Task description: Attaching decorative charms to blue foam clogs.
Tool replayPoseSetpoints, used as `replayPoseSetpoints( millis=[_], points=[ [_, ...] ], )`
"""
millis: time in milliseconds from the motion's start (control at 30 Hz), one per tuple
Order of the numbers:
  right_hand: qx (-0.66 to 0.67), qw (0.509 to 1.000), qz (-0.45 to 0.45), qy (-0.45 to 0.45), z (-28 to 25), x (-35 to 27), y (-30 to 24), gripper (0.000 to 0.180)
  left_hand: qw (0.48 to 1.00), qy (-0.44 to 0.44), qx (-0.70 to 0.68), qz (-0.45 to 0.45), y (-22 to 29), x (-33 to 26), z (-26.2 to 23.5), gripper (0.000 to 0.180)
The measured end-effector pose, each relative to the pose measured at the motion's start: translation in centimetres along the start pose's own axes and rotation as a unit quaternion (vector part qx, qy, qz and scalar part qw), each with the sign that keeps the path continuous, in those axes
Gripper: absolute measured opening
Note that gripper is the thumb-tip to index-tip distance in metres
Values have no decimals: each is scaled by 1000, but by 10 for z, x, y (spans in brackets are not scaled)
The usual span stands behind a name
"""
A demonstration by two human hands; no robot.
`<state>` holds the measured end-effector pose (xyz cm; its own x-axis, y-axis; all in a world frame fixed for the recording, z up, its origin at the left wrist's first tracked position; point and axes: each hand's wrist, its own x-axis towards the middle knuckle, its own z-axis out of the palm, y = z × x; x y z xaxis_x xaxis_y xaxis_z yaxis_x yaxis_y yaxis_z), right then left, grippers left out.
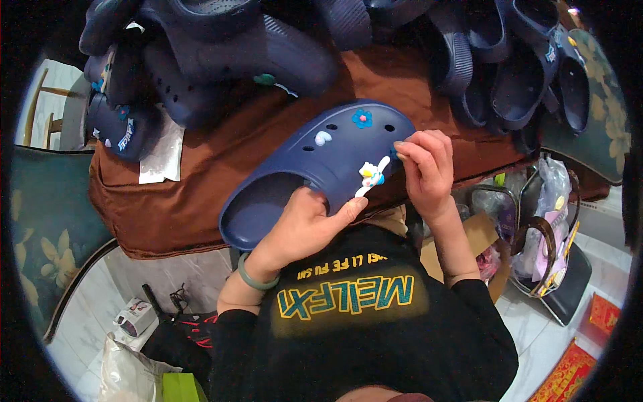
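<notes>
A clog (315, 167) lies tilted at the near edge of the cloth-covered surface (201, 174), toe toward the right and away from the person; the left hand (305, 224) grips its near side at the opening, and the right hand (425, 167) sits at its toe end, just right of a rabbit-shaped charm (372, 175) on its upper; two more charms (362, 118) sit farther along the upper. Behind the clog, a pile of clogs (221, 53) fills the back left of the surface; another pile (516, 74) lies at the back right. A flat packet (163, 157) lies on the surface left of the clog. Bags (549, 221) stand on the floor to the right, below the surface.
</notes>
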<state>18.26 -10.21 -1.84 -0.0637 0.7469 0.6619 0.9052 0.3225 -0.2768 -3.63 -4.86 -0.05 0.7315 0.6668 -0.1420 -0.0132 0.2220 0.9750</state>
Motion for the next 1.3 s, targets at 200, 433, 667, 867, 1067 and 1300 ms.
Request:
replayPoseSetpoints(
  millis=[200,433,667,867,1067,1300],
  points=[
    [-19,987,39,-153,-24,12,-15,31,998,43,25,49,-4,2,0,28],
    [69,993,32,-96,-5,-3,16,28,998,0,67,-2,3,4,-7,28],
    [149,986,70,9,17,-24,13,32,1000,8,12,-5,7,3,-1,29],
    [137,990,44,11,11,-32,9,39,998,5,-53,-25,17,-3,6,36],
    [210,959,183,50,10,-53,-4,74,995,60,-52,53,27,4,14,34],
    [297,935,174,-91,14,-49,-44,104,993,-2,-40,108,43,24,68,30]
  ],
)
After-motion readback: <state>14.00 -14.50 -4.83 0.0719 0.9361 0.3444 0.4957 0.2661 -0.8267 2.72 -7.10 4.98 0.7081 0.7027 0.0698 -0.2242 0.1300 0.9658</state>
